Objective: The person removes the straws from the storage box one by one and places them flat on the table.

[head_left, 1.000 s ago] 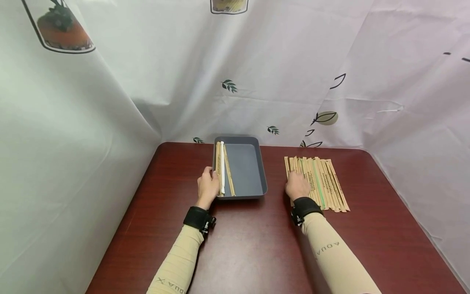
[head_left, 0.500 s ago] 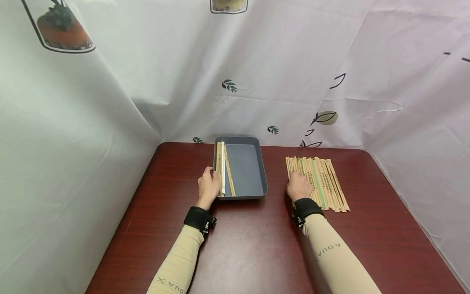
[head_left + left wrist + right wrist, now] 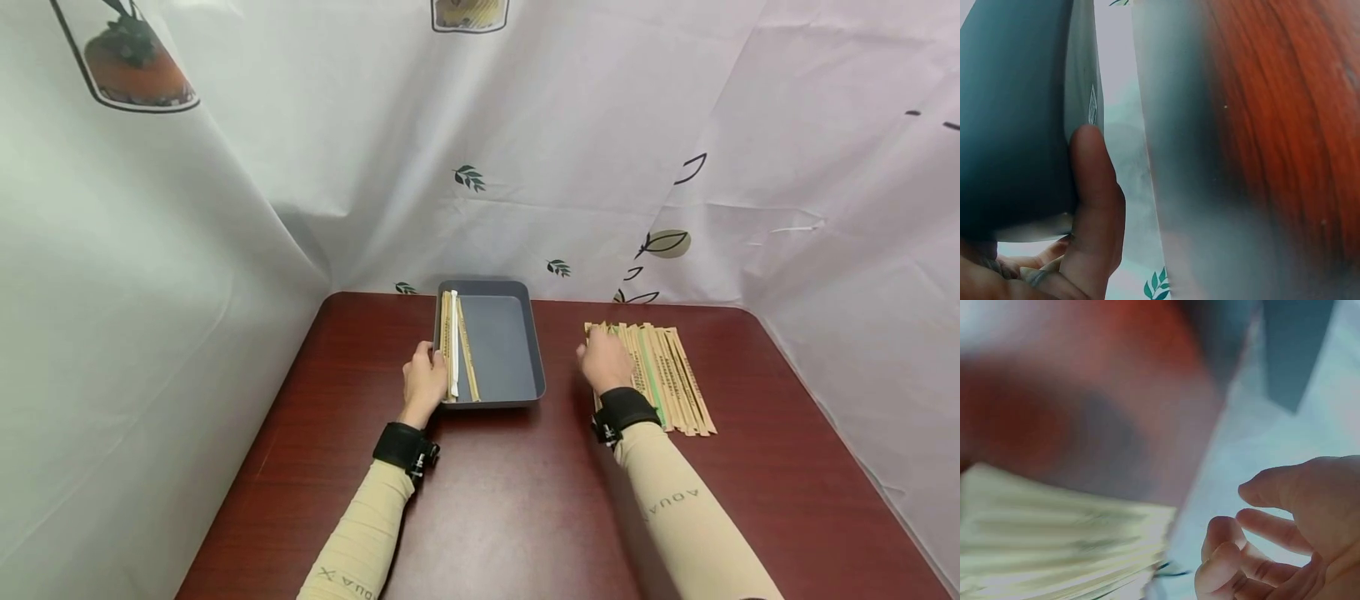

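Matt tray (image 3: 498, 350), paper wrappers (image 3: 670, 379), glossy table (image 3: 525, 500)

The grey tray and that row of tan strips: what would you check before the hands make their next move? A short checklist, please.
1. Left hand holding the grey tray: ok, it grips the left side near the front corner.
2. Room in the tray: ok, bare floor shows on the right.
3. Strips inside lying parallel: not ok, the rightmost strip slants.
4. Right hand free: ok, nothing shows between thumb and fingers.
5. Strips within reach: ok, the row of tan strips lies below that hand.
6. Which strip is likely next: cannot tell, the hand hides part of the row.
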Available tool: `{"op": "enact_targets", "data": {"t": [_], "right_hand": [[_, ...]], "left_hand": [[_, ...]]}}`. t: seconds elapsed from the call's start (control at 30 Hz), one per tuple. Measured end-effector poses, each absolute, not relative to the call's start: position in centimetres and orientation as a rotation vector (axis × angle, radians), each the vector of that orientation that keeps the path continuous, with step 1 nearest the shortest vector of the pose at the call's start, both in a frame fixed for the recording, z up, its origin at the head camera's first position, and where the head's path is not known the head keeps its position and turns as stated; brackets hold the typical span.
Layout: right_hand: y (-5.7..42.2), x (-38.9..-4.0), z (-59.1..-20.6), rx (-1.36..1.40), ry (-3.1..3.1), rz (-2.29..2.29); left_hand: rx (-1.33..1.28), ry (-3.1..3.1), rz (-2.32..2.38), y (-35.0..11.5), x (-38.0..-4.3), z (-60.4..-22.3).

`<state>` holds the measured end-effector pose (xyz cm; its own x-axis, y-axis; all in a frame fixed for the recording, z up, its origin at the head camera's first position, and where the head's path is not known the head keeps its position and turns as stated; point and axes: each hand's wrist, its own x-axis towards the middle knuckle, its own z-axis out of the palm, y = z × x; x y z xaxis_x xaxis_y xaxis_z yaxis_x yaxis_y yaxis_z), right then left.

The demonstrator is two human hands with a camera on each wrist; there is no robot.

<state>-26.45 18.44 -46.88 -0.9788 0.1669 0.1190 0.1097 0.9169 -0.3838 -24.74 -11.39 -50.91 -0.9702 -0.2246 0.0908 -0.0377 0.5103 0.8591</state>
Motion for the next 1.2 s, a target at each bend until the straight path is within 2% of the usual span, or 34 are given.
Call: {"op": "enact_targets", "data": {"t": [0.27, 0.57, 0.83, 1.2], "right_hand": [[11.5, -27.5, -43.5, -0.045, -2.851, 0.594], [4.9, -27.1, -43.7, 0.059, -2.929, 0.562], [2.5, -26.5, -45.1, 0.148, -3.007, 0.547], [1.8, -26.3, -46.3, 0.203, -3.041, 0.476]], "left_hand": [[0.216, -2.587, -1.457, -10.9, -24.8, -50.6], [0.216, -2.595, -1.456, -10.6, -24.6, -50.5], [0.225, -2.596, -1.469, -10.4, -24.6, -50.5], [0.21, -2.565, -1.476, -10.4, -24.5, -50.6]]}}
